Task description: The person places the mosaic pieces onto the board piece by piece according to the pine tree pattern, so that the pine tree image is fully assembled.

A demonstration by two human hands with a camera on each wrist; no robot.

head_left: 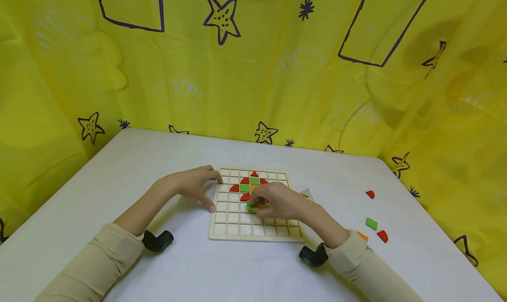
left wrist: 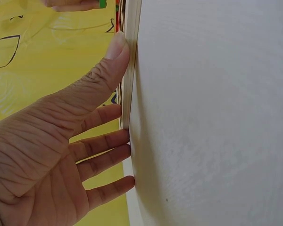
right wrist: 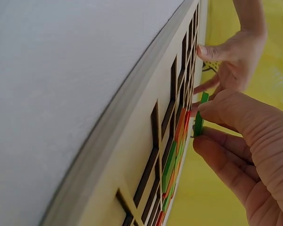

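Note:
A wooden grid board [head_left: 231, 230] lies on the white table, its upper middle squares filled with red, green and orange tiles. My left hand [head_left: 196, 185] rests at the board's left edge, thumb and fingers spread. The left wrist view shows that thumb [left wrist: 117, 47] against the board's side, the fingers extended. Over the board, my right hand [head_left: 279, 200] pinches a green tile [right wrist: 200, 115] between thumb and fingers. In the right wrist view the tile is tilted on edge, apart from the grid. Part of the tile pattern is hidden beneath my right hand.
To the right lie a red tile [head_left: 370, 194], a green tile [head_left: 371, 223], another red tile [head_left: 382, 236] and an orange tile [head_left: 362, 236] partly behind my sleeve. A small gridded card [head_left: 307, 193] sits by the board's right edge. A yellow curtain [head_left: 253, 73] hangs behind the table.

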